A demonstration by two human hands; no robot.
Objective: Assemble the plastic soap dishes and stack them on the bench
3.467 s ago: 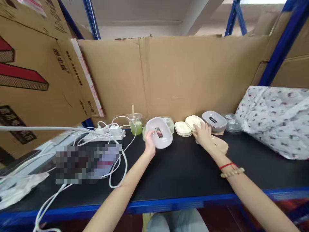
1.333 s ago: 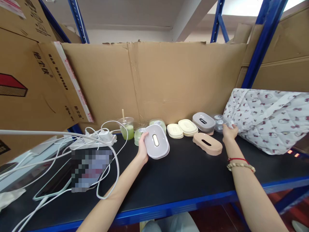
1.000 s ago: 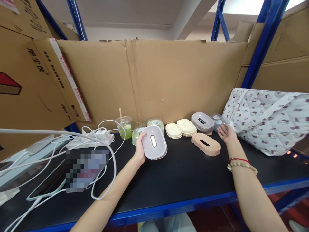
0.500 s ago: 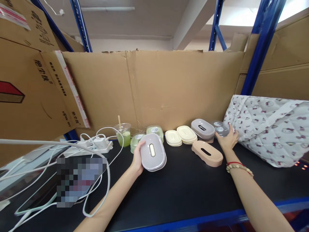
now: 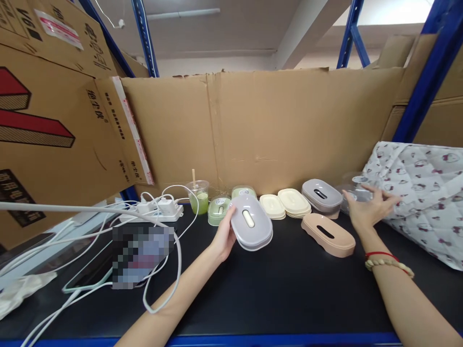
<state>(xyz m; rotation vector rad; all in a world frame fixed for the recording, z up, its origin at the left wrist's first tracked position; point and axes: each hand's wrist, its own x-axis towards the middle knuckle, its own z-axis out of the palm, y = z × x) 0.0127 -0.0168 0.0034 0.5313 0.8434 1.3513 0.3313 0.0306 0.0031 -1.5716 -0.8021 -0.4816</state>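
Grey slotted lid (image 5: 258, 226) sits in the left hand (image 5: 224, 239), raised above the black tabletop (image 5: 285, 299) and tilted so that its top faces the camera; a cream piece shows through its slot. The left hand is clamped on its left edge, with the thumb on the upper face. Just behind the lid, partly overlapped by it, are green containers (image 5: 219, 219). To its right, and apart from it, cream lids (image 5: 294, 202) lie in two small stacks, followed by a grey slotted case (image 5: 332, 196) and, nearer the person, a peach slotted cover (image 5: 338, 237). Well apart from the held lid, the right hand (image 5: 369, 212) is at the clear plastic containers (image 5: 361, 193), its fingers spread; whether it grips one I cannot tell. A patterned quilted bag (image 5: 423, 188) stands just beyond that hand.
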